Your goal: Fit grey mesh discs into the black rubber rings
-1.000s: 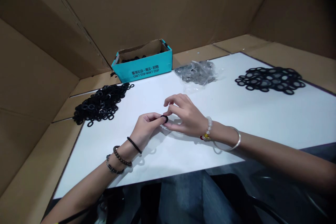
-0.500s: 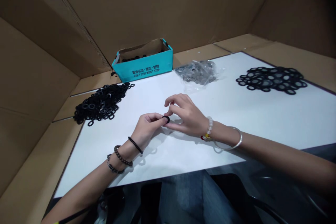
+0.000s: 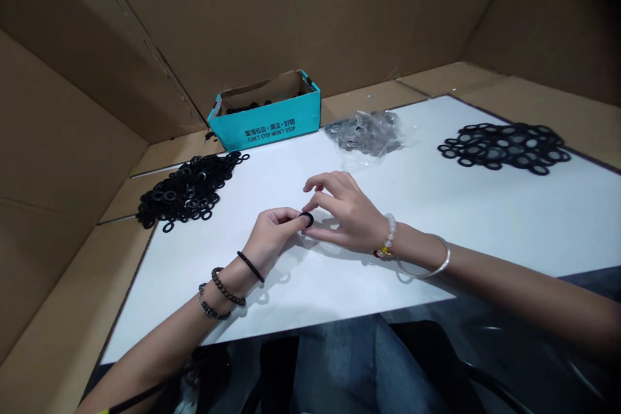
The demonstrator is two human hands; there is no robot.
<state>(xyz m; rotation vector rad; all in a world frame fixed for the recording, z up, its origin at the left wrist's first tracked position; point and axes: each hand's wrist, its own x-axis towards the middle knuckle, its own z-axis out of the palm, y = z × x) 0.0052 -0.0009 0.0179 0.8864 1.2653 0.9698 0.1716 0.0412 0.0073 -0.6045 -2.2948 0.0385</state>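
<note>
A small black ring is held a little above the white board, near the middle of the view. My left hand pinches its left side between thumb and fingers, which cover part of it. From the other side, my right hand has its index fingertip at the ring's top edge and its thumb at the lower edge. The other right fingers are curled above. Whether anything else is pinched with the ring is too small to make out.
On the white board lie a heap of black rings at left, a clear bag of grey discs at the back, and a pile of larger-looking black rings at right. A turquoise box holds dark parts. Cardboard walls surround the board.
Both hands stay almost in place around the black ring, with only a slight shift of the right fingers. The whole view has moved a touch.
</note>
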